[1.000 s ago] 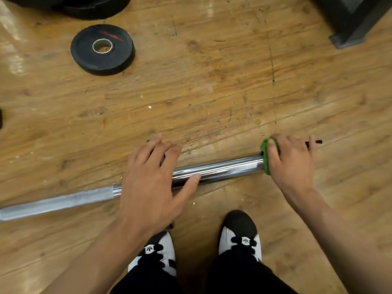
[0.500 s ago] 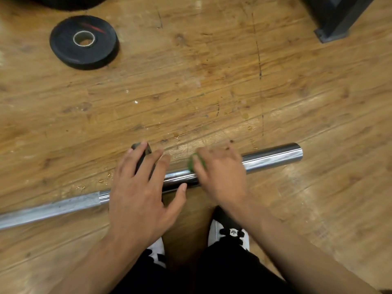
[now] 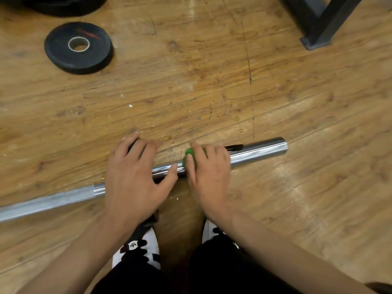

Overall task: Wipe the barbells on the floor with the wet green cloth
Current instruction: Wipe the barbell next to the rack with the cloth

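A steel barbell point(image 3: 257, 152) lies across the wooden floor, its shiny sleeve end at the right and its duller shaft running off to the left. My right hand point(image 3: 209, 172) wraps the green cloth point(image 3: 189, 155) round the sleeve, near its inner part; only a small bit of cloth shows by the thumb. My left hand point(image 3: 132, 177) rests flat on the bar just left of it, fingers spread over the dark collar, thumb touching the sleeve.
A small black weight plate point(image 3: 78, 47) lies on the floor at the upper left, with a larger black plate point(image 3: 63, 5) at the top edge. A dark metal frame foot point(image 3: 316, 40) stands at the upper right. My shoes point(image 3: 137, 247) are just behind the bar.
My right hand slid the cloth leftward along the sleeve from its outer end to near my left hand, baring the sleeve's end. My left hand stayed on the collar.
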A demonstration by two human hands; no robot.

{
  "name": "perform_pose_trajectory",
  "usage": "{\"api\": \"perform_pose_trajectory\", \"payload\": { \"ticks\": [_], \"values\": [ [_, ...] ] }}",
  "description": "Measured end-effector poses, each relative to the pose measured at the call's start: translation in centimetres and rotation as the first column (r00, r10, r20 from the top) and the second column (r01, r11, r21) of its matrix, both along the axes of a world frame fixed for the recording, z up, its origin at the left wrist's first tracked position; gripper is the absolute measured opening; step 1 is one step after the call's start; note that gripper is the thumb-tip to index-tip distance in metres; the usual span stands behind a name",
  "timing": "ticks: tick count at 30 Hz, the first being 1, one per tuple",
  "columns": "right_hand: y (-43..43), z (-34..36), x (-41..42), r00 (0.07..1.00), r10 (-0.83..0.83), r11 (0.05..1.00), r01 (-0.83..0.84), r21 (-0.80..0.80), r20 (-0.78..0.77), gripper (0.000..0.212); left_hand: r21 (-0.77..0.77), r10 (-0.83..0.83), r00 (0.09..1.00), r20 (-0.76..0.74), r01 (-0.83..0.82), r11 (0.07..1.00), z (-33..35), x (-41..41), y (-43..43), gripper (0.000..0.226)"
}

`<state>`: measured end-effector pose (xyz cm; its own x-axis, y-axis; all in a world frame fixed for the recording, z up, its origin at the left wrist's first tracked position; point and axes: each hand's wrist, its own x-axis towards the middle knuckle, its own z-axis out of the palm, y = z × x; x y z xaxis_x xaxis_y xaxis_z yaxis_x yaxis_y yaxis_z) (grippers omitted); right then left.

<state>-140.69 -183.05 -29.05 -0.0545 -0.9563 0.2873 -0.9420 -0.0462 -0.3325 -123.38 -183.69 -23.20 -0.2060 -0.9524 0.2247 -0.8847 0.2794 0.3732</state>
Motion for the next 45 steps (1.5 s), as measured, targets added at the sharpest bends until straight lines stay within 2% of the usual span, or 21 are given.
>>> {"api": "perform_pose_trajectory", "payload": {
  "ticks": [3, 5, 6, 8, 10, 13, 15, 18, 19, 21, 24, 26, 28, 30, 34, 37, 40, 42, 45],
  "values": [
    [-0.7, -0.2, 3.3, 0.982, 0.19, 0.982, -0.19, -0.01, 0.019, 0.048, 0.127, -0.035, 0.998, -0.046, 0.041, 0.991, 0.7, 1.2, -2.8, 0.065],
    [-1.9, -0.5, 1.8, 0.954, 0.288, 0.956, -0.292, -0.037, -0.077, 0.049, 0.204, -0.027, 0.995, -0.091, 0.045, 0.978, 1.3, 1.9, -4.6, 0.07],
    [-2.5, -0.8, 0.5, 0.95, 0.294, 0.952, -0.301, -0.051, -0.11, 0.049, 0.183, -0.025, 0.997, -0.075, 0.039, 0.982, 1.3, 2.2, -4.9, 0.069],
    [-3.4, -1.1, -3.1, 0.969, 0.212, 0.972, -0.223, -0.074, -0.128, 0.048, 0.088, -0.052, 0.999, -0.012, 0.053, 0.995, 1.1, 2.6, -4.2, 0.064],
    [-4.6, -1.4, -7.4, 0.986, 0.093, 0.992, -0.103, -0.069, -0.136, 0.047, 0.058, -0.049, 0.999, 0.022, 0.047, 0.997, 0.4, 2.4, -2.4, 0.058],
    [-7.0, -1.0, -12.6, 0.985, -0.081, 0.996, 0.076, -0.043, -0.151, 0.047, 0.05, 0.006, 1.0, -0.028, -0.005, 0.999, -0.5, 2.3, -1.8, 0.059],
    [-8.7, -0.8, -13.1, 0.968, -0.224, 0.975, 0.223, -0.023, -0.111, 0.042, 0.04, 0.03, 0.995, -0.092, -0.027, 0.999, -0.7, 2.3, -3.2, 0.062],
    [-10.1, -0.2, -8.6, 0.923, -0.382, 0.924, 0.382, -0.026, -0.032, 0.036, 0.058, 0.077, 0.987, -0.143, -0.069, 0.996, -0.4, 2.2, -4.8, 0.064],
    [-10.2, -0.1, -6.3, 0.936, -0.351, 0.936, 0.351, -0.03, -0.035, 0.036, 0.066, 0.093, 0.985, -0.144, -0.084, 0.994, -0.2, 2.1, -5.2, 0.065],
    [-9.6, -0.1, -0.8, 0.983, -0.17, 0.985, 0.168, -0.035, -0.071, 0.04, 0.058, 0.12, 0.985, -0.124, -0.113, 0.992, 0.2, 2.0, -5.9, 0.066],
    [-8.4, -0.2, 6.8, 0.995, 0.077, 0.997, -0.078, -0.02, -0.068, 0.044, 0.036, 0.131, 0.987, -0.093, -0.129, 0.991, 0.4, 2.0, -6.6, 0.065],
    [-8.2, -0.4, 7.7, 0.982, 0.176, 0.984, -0.177, -0.003, -0.07, 0.045, 0.036, 0.133, 0.991, -0.032, -0.131, 0.991, 0.2, 2.1, -7.0, 0.07],
    [-8.4, -0.6, 5.1, 0.96, 0.262, 0.964, -0.265, -0.019, -0.1, 0.045, 0.028, 0.122, 0.992, 0.026, -0.123, 0.992, 0.1, 2.3, -7.4, 0.075],
    [-8.7, -0.7, 0.5, 0.961, 0.225, 0.973, -0.231, -0.021, -0.161, 0.043, 0.029, 0.116, 0.992, 0.047, -0.117, 0.993, 0.0, 2.5, -7.7, 0.077],
    [-10.0, -1.0, -10.0, 0.987, -0.013, 1.0, 0.009, -0.022, -0.159, 0.044, 0.042, 0.12, 0.993, 0.018, -0.121, 0.992, 0.0, 2.5, -8.0, 0.078],
    [-11.3, -0.9, -14.5, 0.978, -0.193, 0.981, 0.194, 0.001, -0.073, 0.045, 0.047, 0.121, 0.993, -0.006, -0.121, 0.992, 0.0, 2.5, -8.1, 0.076],
    [-11.7, -0.7, -12.0, 0.919, -0.385, 0.923, 0.385, 0.017, 0.083, 0.046, 0.05, 0.118, 0.992, -0.036, -0.116, 0.992, -0.1, 2.4, -8.0, 0.072],
    [-11.0, -0.3, -7.2, 0.934, -0.343, 0.938, 0.346, -0.007, 0.096, 0.044, 0.057, 0.126, 0.99, -0.062, -0.123, 0.991, -0.1, 2.3, -7.9, 0.07],
    [-8.2, 0.1, 1.3, 0.996, -0.071, 0.997, 0.071, 0.003, 0.058, 0.042, 0.053, 0.134, 0.987, -0.085, -0.129, 0.99, -0.2, 2.1, -7.9, 0.07]
  ]
}}
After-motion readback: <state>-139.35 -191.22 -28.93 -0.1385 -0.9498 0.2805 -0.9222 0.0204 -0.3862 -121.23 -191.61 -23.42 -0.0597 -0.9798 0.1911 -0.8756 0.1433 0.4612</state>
